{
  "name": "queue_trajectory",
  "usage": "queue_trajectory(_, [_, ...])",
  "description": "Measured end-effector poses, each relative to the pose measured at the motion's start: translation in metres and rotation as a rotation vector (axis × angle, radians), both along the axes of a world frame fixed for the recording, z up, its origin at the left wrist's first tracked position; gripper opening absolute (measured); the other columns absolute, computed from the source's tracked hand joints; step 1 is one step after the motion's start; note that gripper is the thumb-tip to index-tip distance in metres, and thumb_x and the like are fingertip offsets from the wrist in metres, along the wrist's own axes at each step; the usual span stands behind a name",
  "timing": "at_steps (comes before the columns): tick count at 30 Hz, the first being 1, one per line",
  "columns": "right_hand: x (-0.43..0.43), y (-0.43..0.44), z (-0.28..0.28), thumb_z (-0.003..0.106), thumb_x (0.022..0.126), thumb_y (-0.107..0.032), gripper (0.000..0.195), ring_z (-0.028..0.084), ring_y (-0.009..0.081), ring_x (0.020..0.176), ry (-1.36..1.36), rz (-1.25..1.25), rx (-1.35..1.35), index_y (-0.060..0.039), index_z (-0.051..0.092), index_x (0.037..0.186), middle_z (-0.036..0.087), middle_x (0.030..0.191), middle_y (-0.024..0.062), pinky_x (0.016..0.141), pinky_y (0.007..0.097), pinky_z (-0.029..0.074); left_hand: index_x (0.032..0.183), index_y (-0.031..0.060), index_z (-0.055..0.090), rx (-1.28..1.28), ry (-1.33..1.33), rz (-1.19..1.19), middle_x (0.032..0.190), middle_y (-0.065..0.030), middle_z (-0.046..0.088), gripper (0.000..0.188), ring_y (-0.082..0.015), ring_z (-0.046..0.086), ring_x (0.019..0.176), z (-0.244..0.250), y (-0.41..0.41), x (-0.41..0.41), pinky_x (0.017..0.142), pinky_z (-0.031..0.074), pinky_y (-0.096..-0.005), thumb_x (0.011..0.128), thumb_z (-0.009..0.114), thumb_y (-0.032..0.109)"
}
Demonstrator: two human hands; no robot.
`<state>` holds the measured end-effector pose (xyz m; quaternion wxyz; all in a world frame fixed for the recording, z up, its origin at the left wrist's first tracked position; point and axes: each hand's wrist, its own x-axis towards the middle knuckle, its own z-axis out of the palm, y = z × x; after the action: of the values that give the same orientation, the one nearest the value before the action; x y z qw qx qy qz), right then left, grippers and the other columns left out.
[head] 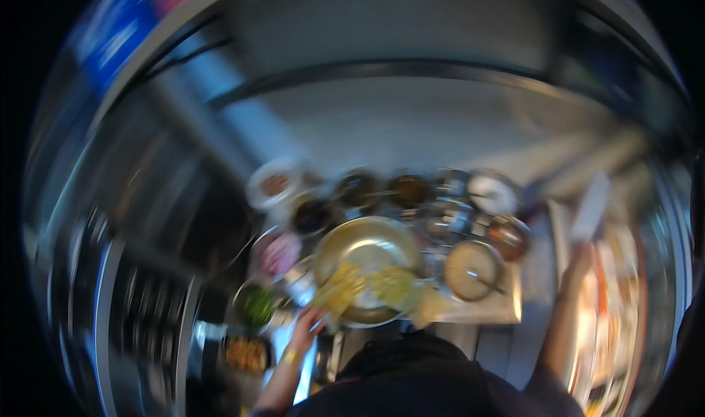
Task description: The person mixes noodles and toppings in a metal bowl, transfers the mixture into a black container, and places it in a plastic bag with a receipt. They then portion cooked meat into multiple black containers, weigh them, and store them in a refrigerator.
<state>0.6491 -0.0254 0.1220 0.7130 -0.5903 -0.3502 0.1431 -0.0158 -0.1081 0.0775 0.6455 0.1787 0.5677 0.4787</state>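
Note:
My left hand (308,324) is at the lower left edge of a large metal bowl (367,231), with its fingers by crumpled yellow material (342,287) that hangs over the rim. Blur hides whether the fingers grip it. More yellow-green material (392,287) lies in the bowl's right side, and a pale yellow piece (428,307) is outside its lower right rim. Far to the right, my right hand (581,260) is raised, holding a long, flat, pale object (592,207) that points away from me. The blur hides what it is.
Around the bowl stand a bowl of green food (256,305), a bowl of pink food (280,253), a container of beige food (471,268), a reddish-brown bowl (506,238) and several dark pots (357,190). A tray of browned pieces (246,353) is at lower left. Lit shelves (611,307) are at right.

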Motion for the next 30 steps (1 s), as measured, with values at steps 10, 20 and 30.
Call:
queue_trajectory(10, [-0.516,-0.079,-0.044,0.057,0.085,-0.010,0.016,0.058,0.0101,0.079,0.014,2.057,-0.607,0.0028,0.059,0.096,0.063,0.087,0.0068,0.070,0.0249,0.047,0.111,0.0027,0.054,0.152,0.075,0.250,0.099,-0.0019,0.059,0.024,-0.0085,0.054,0.090,0.046,-0.099,0.029,0.080,0.044,-0.0235,0.090,0.053,0.016])
queue_trajectory(20, [-0.681,-0.039,-0.128,0.057,0.072,-0.016,0.018,0.062,0.0317,0.072,-1.029,1.437,-0.481,-0.0083,0.060,0.089,0.063,0.072,0.0144,0.064,0.0407,0.048,0.118,0.0039,0.049,-0.051,0.021,1.024,0.106,-0.0087,0.057,0.039,-0.0153,0.052,0.100,-0.029,-0.391,-0.036,0.086,0.043,-0.0255,0.080,0.059,-0.001])
queue_trajectory(30, [-0.742,0.017,-0.189,0.055,0.076,-0.024,0.023,0.061,0.0360,0.081,-1.326,1.203,-0.552,-0.0056,0.064,0.087,0.064,0.087,0.0186,0.069,0.0448,0.049,0.115,0.0009,0.050,-0.165,0.159,1.125,0.110,-0.0110,0.056,0.044,-0.0163,0.052,0.101,-0.013,-0.493,-0.067,0.086,0.044,-0.0272,0.074,0.060,-0.008])
